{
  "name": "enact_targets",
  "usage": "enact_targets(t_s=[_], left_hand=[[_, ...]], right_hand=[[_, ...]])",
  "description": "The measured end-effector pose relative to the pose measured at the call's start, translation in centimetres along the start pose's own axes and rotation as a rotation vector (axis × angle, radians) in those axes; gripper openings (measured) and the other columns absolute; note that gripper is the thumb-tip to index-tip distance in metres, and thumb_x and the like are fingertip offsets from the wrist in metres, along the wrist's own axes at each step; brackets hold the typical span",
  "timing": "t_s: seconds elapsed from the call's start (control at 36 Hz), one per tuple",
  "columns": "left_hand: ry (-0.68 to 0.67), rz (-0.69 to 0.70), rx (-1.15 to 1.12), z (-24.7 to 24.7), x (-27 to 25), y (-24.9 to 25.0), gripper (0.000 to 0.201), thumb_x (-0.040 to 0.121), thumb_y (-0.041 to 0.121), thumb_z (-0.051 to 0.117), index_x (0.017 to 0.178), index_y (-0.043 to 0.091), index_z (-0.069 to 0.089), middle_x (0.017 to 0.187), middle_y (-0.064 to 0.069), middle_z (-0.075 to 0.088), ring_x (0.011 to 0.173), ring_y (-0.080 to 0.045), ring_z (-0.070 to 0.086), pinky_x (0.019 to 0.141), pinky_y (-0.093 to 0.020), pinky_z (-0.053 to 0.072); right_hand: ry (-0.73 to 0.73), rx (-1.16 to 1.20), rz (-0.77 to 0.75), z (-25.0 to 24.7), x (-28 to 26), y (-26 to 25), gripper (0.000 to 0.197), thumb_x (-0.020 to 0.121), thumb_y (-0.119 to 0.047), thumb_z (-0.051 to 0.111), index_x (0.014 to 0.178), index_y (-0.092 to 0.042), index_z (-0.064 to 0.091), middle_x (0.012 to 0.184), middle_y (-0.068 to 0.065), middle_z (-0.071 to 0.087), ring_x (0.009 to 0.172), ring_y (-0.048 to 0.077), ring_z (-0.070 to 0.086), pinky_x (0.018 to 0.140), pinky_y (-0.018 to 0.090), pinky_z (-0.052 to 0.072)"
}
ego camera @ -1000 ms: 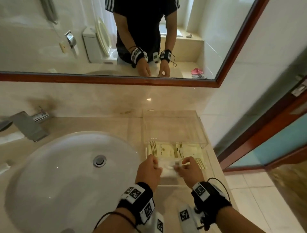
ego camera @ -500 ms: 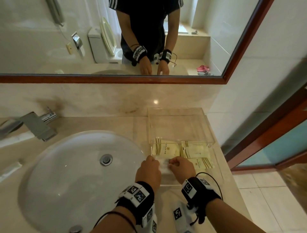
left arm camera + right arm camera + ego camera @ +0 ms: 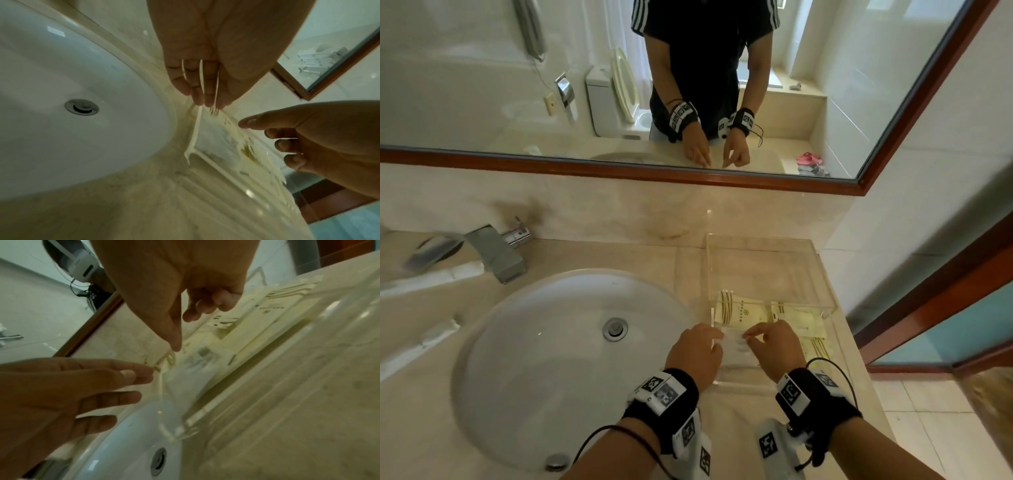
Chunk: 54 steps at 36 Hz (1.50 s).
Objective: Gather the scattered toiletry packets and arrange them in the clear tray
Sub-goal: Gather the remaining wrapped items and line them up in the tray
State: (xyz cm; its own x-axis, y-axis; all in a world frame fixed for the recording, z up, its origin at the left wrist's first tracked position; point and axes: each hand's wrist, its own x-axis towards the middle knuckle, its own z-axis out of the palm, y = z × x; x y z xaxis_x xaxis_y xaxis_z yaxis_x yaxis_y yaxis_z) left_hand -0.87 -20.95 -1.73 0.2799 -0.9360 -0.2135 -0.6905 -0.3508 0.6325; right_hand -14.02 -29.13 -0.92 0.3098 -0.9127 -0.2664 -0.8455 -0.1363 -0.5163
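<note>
The clear tray (image 3: 760,270) stands on the counter right of the basin. In it lie a cream packet (image 3: 739,311), a second cream packet (image 3: 804,320) and a striped one (image 3: 820,349). A white packet (image 3: 736,347) lies flat in the tray's near left part. My left hand (image 3: 710,337) hovers at the tray's left wall with straight fingers and holds nothing. My right hand (image 3: 760,337) hangs over the white packet, forefinger and thumb stretched out, the other fingers loosely curled and empty. The left wrist view shows the white packet (image 3: 218,142) free between both hands.
A white basin (image 3: 558,342) with a drain (image 3: 615,329) fills the left; a chrome faucet (image 3: 493,253) stands behind it. Two long white packets (image 3: 431,279) (image 3: 417,349) lie on the counter left of the basin. A mirror (image 3: 688,85) and a wall bound the counter; the counter's edge drops to the floor on the right.
Both hands held the white packet over the tray's near end and set it down. Their fingers have now let go and lifted slightly off it.
</note>
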Motion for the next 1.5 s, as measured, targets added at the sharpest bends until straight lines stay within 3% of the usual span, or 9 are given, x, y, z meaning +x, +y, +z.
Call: enact_targets(t_s=[0.19,0.42,0.56,0.67,0.89,1.0,1.14,1.28,1.5], left_hand=[[0.14,-0.092,-0.099,-6.1,-2.5,-4.2,0.039,0.1,0.031,0.03,0.111,0.016,0.064,0.119,-0.005,0.064,0.111,-0.021,0.056,0.099,-0.034,0.043],[0.349,-0.323,-0.073,-16.3,-8.7,-14.7,0.048,0.096,0.034,0.027,0.101,0.013,0.07,0.114,-0.005,0.069,0.108,-0.021,0.06,0.096,-0.029,0.042],[0.479,-0.521,-0.149,-22.0,-12.3,-22.9,0.036,0.094,0.032,0.043,0.084,0.013,0.07,0.096,-0.007,0.07,0.094,-0.023,0.062,0.084,-0.03,0.044],[0.532,-0.568,-0.17,-26.7,-14.0,-28.3,0.034,0.095,0.027,0.042,0.09,0.005,0.068,0.097,-0.013,0.069,0.093,-0.028,0.061,0.082,-0.033,0.044],[0.548,-0.541,-0.36,-31.7,-17.6,-35.7,0.035,0.099,0.026,0.035,0.118,0.018,0.064,0.13,0.003,0.06,0.12,-0.014,0.054,0.095,-0.02,0.036],[0.57,-0.544,-0.419,-32.4,-19.1,-38.6,0.032,0.098,0.028,0.039,0.119,0.022,0.063,0.126,0.006,0.062,0.114,-0.009,0.056,0.091,-0.016,0.036],[0.548,-0.544,-0.482,-32.6,-18.8,-41.7,0.031,0.097,0.029,0.043,0.122,0.024,0.06,0.127,0.005,0.06,0.114,-0.008,0.055,0.094,-0.017,0.04],[0.566,-0.547,-0.526,-32.8,-18.3,-43.2,0.03,0.097,0.029,0.044,0.121,0.024,0.06,0.126,0.006,0.06,0.114,-0.008,0.055,0.087,-0.01,0.039],[0.566,-0.54,-0.529,-32.5,-17.8,-43.3,0.027,0.096,0.027,0.046,0.117,0.025,0.061,0.122,0.007,0.062,0.111,-0.007,0.056,0.081,-0.004,0.036]], right_hand=[[-0.108,0.109,-0.192,1.1,-1.0,-8.7,0.009,0.085,-0.022,0.062,0.083,-0.02,0.071,0.076,-0.002,0.062,0.076,0.014,0.056,0.062,0.02,0.039],[-0.314,0.085,-0.481,9.1,-3.6,-23.4,0.024,0.093,-0.017,0.051,0.102,-0.014,0.073,0.11,0.001,0.071,0.095,0.013,0.062,0.089,0.021,0.044],[-0.392,0.016,-0.623,16.3,-5.2,-32.7,0.025,0.092,-0.017,0.052,0.111,-0.016,0.068,0.112,0.002,0.067,0.097,0.014,0.058,0.089,0.02,0.041],[-0.45,0.011,-0.63,22.3,-4.5,-39.9,0.027,0.089,-0.019,0.052,0.114,-0.015,0.063,0.115,0.006,0.064,0.107,0.023,0.06,0.094,0.031,0.046],[-0.37,-0.177,-0.592,31.5,1.5,-50.4,0.05,0.091,-0.026,0.053,0.138,-0.013,0.041,0.139,0.014,0.045,0.119,0.033,0.053,0.098,0.036,0.045],[-0.292,-0.186,-0.573,35.5,4.4,-53.7,0.049,0.089,-0.028,0.052,0.136,-0.013,0.045,0.138,0.015,0.049,0.124,0.033,0.05,0.102,0.04,0.042],[-0.234,-0.339,-0.556,38.7,6.0,-55.1,0.064,0.09,-0.044,0.047,0.144,-0.013,0.032,0.149,0.015,0.03,0.136,0.036,0.032,0.114,0.046,0.03],[-0.209,-0.282,-0.503,40.4,7.1,-55.2,0.085,0.075,-0.057,0.066,0.139,-0.008,0.037,0.143,0.019,0.04,0.13,0.039,0.041,0.104,0.045,0.04],[-0.167,-0.304,-0.682,39.1,6.7,-54.8,0.031,0.086,-0.028,0.056,0.11,-0.008,0.056,0.112,0.015,0.064,0.102,0.034,0.062,0.083,0.036,0.049]])
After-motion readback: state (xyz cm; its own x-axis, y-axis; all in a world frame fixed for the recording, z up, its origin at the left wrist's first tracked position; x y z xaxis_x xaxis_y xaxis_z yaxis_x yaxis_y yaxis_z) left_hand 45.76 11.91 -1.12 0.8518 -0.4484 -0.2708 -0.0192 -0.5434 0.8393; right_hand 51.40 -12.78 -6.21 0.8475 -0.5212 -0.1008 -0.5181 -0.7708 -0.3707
